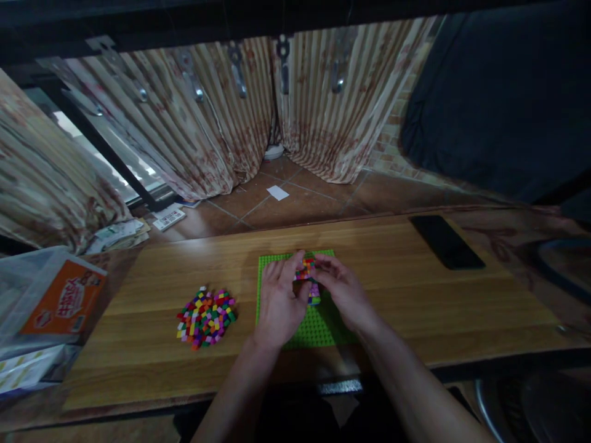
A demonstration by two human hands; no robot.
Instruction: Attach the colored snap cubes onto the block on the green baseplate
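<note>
A green studded baseplate point(318, 332) lies on the wooden table in front of me. On it stands a small build of multicoloured toy bricks point(305, 268), with red, orange, purple and blue parts showing. My left hand point(282, 301) curves around the build's left side, fingers bent and thumb close to the bricks. From the right, my right hand point(342, 289) reaches in with its fingertips at the build's upper right edge. Both hands' fingers are closed in on the bricks. The fingers partly cover the build, so any single brick between them is hidden.
A loose pile of small coloured bricks point(206, 319) lies on the table point(152, 363) to the left. A black phone point(446, 242) rests at the back right. Beyond the table's left end are a clear plastic bin point(28, 271) and an orange package point(64, 298).
</note>
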